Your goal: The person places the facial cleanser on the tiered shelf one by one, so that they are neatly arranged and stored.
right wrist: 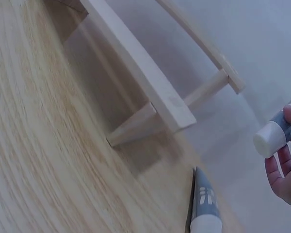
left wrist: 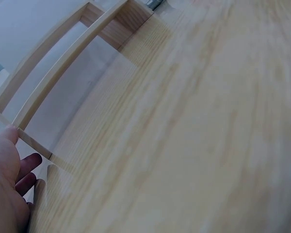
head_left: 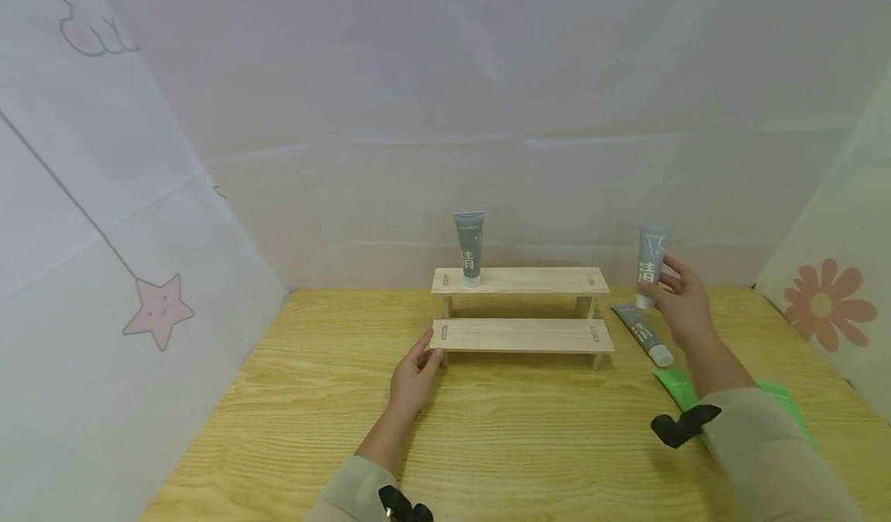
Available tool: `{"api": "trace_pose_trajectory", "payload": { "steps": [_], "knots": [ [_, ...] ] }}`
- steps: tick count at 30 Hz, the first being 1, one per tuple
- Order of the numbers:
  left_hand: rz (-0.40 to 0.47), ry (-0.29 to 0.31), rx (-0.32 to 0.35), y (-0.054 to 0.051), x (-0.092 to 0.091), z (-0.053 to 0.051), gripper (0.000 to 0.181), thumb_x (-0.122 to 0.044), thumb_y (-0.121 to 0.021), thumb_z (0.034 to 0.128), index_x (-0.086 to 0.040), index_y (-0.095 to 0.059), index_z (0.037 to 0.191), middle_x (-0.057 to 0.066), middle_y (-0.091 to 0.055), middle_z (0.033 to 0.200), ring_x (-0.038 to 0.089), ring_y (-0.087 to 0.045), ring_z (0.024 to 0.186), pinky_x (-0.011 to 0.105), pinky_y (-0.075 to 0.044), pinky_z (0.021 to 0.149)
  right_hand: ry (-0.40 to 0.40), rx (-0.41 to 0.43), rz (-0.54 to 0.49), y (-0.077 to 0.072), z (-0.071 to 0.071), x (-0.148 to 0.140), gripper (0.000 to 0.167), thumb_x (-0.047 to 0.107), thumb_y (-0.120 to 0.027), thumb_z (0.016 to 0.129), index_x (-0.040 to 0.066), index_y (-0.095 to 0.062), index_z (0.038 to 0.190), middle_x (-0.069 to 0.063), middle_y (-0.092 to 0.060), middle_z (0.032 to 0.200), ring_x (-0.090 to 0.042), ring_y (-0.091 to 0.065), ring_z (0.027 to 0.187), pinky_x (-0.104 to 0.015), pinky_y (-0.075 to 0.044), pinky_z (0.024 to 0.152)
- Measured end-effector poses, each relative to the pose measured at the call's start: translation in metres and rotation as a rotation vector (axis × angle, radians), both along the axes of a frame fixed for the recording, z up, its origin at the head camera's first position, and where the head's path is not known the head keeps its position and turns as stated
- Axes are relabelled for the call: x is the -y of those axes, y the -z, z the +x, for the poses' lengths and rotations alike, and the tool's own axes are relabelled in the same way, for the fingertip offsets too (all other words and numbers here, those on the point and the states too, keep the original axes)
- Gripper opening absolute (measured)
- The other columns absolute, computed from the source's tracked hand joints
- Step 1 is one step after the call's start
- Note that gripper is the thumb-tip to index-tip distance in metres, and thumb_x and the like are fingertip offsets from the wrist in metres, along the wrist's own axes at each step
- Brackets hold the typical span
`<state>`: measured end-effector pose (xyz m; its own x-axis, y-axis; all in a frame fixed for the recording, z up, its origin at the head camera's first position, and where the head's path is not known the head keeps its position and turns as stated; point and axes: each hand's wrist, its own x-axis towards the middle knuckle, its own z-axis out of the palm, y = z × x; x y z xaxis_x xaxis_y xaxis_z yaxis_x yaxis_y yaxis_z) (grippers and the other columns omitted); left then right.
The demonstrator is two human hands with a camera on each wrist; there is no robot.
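Observation:
My right hand (head_left: pixel 682 305) holds a grey-blue squeeze tube (head_left: pixel 651 263) by its lower part, white cap down, raised right of a two-tier wooden shelf (head_left: pixel 525 336). In the right wrist view the fingers (right wrist: pixel 286 160) are near the tube's white cap (right wrist: pixel 270 139). With thumb and fingers, my left hand (head_left: pixel 412 379) holds the left end of the lower tier; the left wrist view shows a fingertip (left wrist: pixel 12 132) at its corner. A similar tube (head_left: pixel 469 247) stands cap down on the upper tier's left part. Another grey tube (head_left: pixel 643 335) lies on the table beside the shelf.
A green packet (head_left: pixel 675 389) lies on the wooden table (head_left: pixel 529 445) at the right, partly hidden under my right forearm. Pale cloth walls (head_left: pixel 487 81) enclose the table at the back and both sides. Each sleeve carries a black wrist device (head_left: pixel 685 427).

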<state>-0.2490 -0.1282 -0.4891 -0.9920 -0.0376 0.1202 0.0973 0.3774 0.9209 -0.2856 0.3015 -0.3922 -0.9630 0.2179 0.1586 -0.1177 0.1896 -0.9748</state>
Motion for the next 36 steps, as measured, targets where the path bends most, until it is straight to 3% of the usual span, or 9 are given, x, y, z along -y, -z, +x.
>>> {"api": "trace_pose_trajectory", "payload": {
  "steps": [7,14,17,23,29,36],
  "knots": [
    [0.005,0.005,0.004,0.002,0.001,-0.002,0.055,-0.045,-0.054,0.0987,-0.026,-0.041,0.149,0.012,-0.054,0.144,0.031,-0.057,0.126,0.046,-0.051,0.101,0.027,-0.007,-0.054,-0.014,-0.003,0.018,0.073,0.019,-0.067,0.094,0.016,-0.026,0.155,0.017,-0.053,0.107,0.006,-0.056,0.090,-0.009,-0.052,0.073],
    [0.013,-0.004,0.021,0.003,0.001,-0.002,0.054,-0.043,-0.055,0.0985,-0.028,-0.042,0.149,0.014,-0.059,0.138,0.031,-0.057,0.125,0.046,-0.050,0.102,0.003,0.000,-0.084,-0.023,-0.010,0.034,0.074,0.018,-0.070,0.092,0.021,-0.029,0.154,0.020,-0.054,0.104,0.002,-0.056,0.092,-0.010,-0.052,0.074],
    [0.010,-0.005,0.018,0.002,0.001,-0.001,0.054,-0.042,-0.055,0.0989,-0.027,-0.042,0.149,0.014,-0.058,0.138,0.031,-0.057,0.125,0.047,-0.050,0.103,0.002,0.013,-0.036,-0.027,-0.012,0.042,0.075,0.020,-0.069,0.092,0.021,-0.027,0.154,0.019,-0.053,0.106,0.003,-0.055,0.093,-0.010,-0.051,0.074],
    [-0.007,-0.005,0.003,0.000,0.000,-0.001,0.054,-0.042,-0.055,0.0992,-0.025,-0.042,0.149,0.014,-0.055,0.142,0.032,-0.057,0.126,0.049,-0.048,0.104,-0.015,-0.006,0.013,-0.035,-0.015,0.062,0.073,0.019,-0.066,0.095,0.016,-0.023,0.154,0.011,-0.052,0.113,0.002,-0.054,0.093,-0.011,-0.049,0.075],
    [0.003,-0.014,0.015,0.001,-0.001,-0.002,0.054,-0.042,-0.055,0.0988,-0.027,-0.043,0.148,0.012,-0.055,0.143,0.031,-0.056,0.127,0.049,-0.046,0.106,-0.030,0.010,-0.028,-0.036,-0.019,0.081,0.072,0.015,-0.067,0.094,0.017,-0.025,0.152,0.008,-0.052,0.114,0.000,-0.054,0.094,-0.012,-0.050,0.074],
    [0.001,-0.021,0.013,0.003,-0.001,-0.003,0.053,-0.042,-0.056,0.0986,-0.027,-0.043,0.148,0.008,-0.049,0.149,0.031,-0.055,0.129,0.048,-0.046,0.106,-0.078,0.013,-0.059,-0.038,-0.021,0.102,0.070,0.013,-0.066,0.094,0.016,-0.025,0.152,-0.008,-0.052,0.129,-0.004,-0.052,0.098,-0.016,-0.051,0.076]
  ]
}}
